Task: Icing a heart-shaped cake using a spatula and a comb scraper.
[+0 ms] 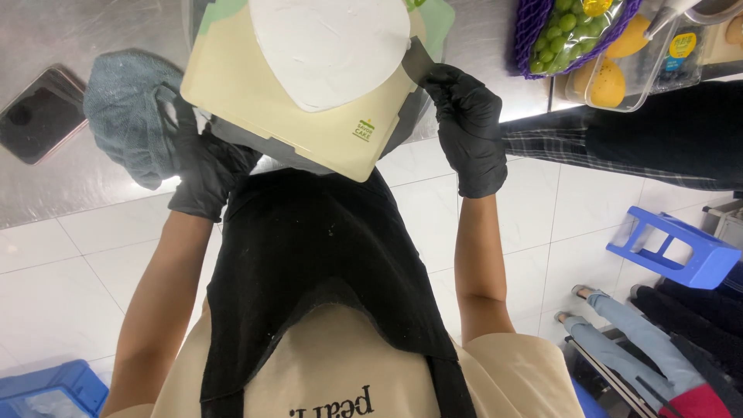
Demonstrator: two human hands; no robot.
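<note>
- Looking down from the far left, we are seeing a dark phone (40,114) lying flat on the steel counter (93,31), well apart from our hands.
- Just right of it, a blue-grey cloth (128,108) is sitting bunched on the counter edge, touching the back of our left hand (203,166).
- Our left hand, in a black glove, is reaching under the near left edge of the cream square board (255,116); the board and the cloth are covering the fingers, so we cannot tell how firmly they are closing.
- The board is resting at a tilt over the counter edge, carrying the white frosted cake (329,50), which is filling the top middle of the view.
- A grey turntable (255,143) is showing beneath the board's near edge.
- Our black apron (309,248) is hanging directly below the board.
- Our right hand (464,128), also gloved, is pinching a dark flat scraper (418,60), whose blade is touching the cake's right side.
- Further right, a purple net bag of green grapes (569,27) is lying beside a clear tray of yellow fruit (611,81).
- On the tiled floor at right, a blue plastic stool (672,248) is standing near another person's legs (619,325).
</note>
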